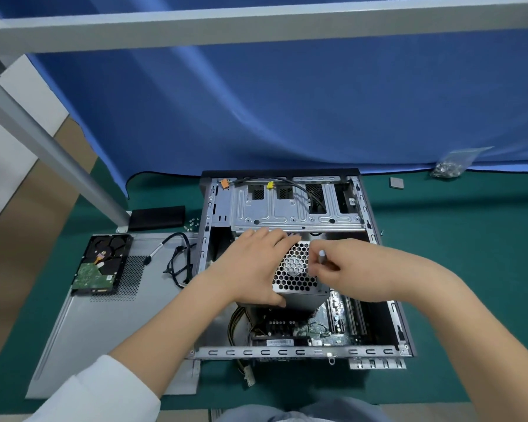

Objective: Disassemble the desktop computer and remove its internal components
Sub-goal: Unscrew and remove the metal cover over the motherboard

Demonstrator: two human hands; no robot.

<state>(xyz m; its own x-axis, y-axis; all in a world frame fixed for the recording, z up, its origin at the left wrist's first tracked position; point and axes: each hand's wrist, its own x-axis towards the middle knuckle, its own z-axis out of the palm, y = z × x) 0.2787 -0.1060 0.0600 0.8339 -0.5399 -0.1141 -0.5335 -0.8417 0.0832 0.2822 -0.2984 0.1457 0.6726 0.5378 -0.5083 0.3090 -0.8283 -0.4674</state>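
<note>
Head view: left grip [250,263] clasps honeycomb-grilled power supply [296,275]; right grip [345,269] pinches a screwdriver [322,257].

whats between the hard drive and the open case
In the head view, a loose black cable lies on the grey side panel between the hard drive and the computer case.

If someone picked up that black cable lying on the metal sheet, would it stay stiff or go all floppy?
Probably floppy: the black cable already lies in loose loops on the side panel. It looks thin, so likely light. Its ends would probably dangle and could snag on the computer case beside it.
</note>
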